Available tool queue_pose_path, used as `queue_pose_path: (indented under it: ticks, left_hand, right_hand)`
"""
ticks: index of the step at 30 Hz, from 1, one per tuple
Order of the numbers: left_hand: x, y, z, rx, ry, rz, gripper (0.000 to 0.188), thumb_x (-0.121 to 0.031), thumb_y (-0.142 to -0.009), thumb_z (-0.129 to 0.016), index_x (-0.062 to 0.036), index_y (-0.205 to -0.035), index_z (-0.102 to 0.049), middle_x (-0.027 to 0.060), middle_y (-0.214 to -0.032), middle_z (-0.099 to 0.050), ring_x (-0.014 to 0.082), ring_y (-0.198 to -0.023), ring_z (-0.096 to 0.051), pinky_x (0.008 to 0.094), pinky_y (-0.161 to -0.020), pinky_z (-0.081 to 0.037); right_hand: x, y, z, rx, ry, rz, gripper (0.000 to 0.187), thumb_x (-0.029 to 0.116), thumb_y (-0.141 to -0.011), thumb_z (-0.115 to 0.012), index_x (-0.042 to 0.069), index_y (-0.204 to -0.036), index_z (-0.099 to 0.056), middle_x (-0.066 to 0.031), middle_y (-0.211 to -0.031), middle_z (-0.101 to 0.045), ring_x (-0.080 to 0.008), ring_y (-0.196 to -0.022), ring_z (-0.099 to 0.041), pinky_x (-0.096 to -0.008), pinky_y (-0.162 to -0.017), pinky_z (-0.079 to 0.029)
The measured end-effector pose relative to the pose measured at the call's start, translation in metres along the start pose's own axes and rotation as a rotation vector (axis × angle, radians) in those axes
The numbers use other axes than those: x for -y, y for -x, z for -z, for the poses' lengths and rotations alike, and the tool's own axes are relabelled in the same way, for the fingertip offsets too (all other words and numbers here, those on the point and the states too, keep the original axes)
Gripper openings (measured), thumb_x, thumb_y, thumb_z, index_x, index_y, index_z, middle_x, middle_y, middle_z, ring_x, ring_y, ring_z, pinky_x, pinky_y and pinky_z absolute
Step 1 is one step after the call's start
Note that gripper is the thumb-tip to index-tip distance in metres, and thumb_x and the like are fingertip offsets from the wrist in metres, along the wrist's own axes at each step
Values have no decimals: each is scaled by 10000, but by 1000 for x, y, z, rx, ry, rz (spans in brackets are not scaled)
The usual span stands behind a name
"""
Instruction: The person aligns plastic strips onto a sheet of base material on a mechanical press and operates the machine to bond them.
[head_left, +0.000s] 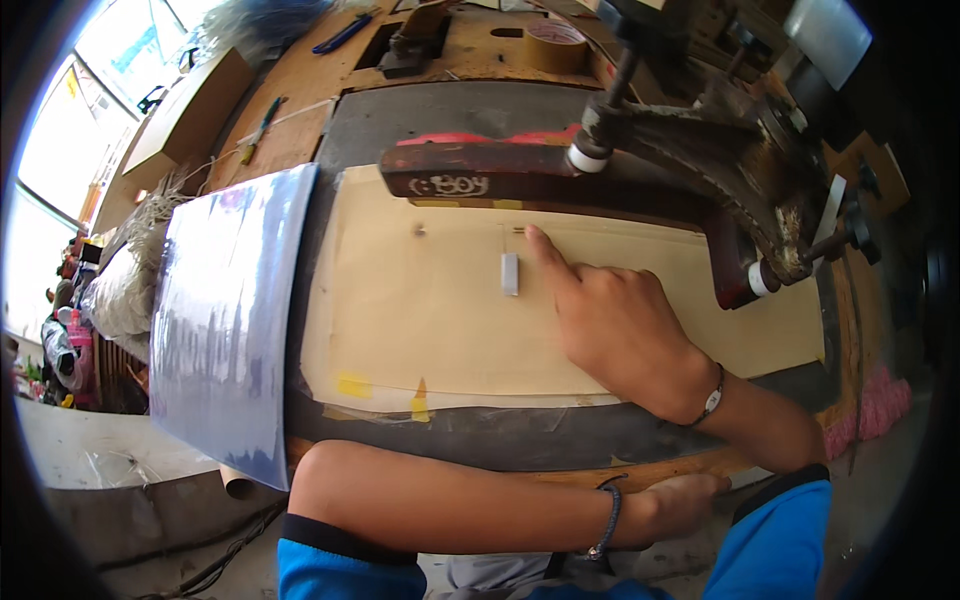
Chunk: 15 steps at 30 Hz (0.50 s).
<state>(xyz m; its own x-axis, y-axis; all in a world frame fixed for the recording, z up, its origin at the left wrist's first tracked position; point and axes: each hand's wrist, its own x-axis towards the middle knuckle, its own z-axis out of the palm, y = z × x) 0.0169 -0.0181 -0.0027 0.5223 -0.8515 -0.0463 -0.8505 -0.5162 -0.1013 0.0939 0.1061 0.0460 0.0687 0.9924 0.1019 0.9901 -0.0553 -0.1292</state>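
Observation:
My right hand (625, 320) reaches over a tan paper sheet (420, 300), its index finger stretched out and the tip at a small dark mark near the sheet's far edge. The other fingers are curled under and partly hidden. Just left of this hand, a small pale grey block (510, 274) lies on the sheet. My left forearm crosses low in front of me, and my left hand (685, 502) is closed at the table's near edge, below my right forearm. A pale strip (748, 478) shows by its fingertips; whether they grip it is unclear.
A dark red bar (490, 172) on a heavy metal arm (690, 150) spans the sheet's far side. Clear plastic sheets (230, 310) overhang on the left. Farther back are a tape roll (555, 47), a blue cutter (342, 33) and a screwdriver-like tool (262, 130).

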Motion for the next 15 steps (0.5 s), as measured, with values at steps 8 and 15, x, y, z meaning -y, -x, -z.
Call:
queue_pose_path:
  ticks: [8, 15]
  left_hand:
    - [-1, -4, -7, -12, 38, 24, 203, -241, -874, -646, -159, -966, -808, -58, -981, -745, 218, -1126, -578, 329, -1057, -391]
    - [-4, -17, -20, -24, 130, 44, 203, -233, -888, -638, -137, -955, -805, -43, -980, -744, 208, -1143, -572, 325, -1065, -397]
  right_hand:
    - [0, 0, -4, -17, 53, 6, 631, 74, -854, -558, -37, -1466, -454, -148, -730, -676, -303, -645, -704, -429, -596, -570]
    - [0, 2, -1, -46, 33, 35, 624, 68, -861, -550, -33, -1469, -455, -143, -736, -671, -303, -631, -695, -435, -586, -563]
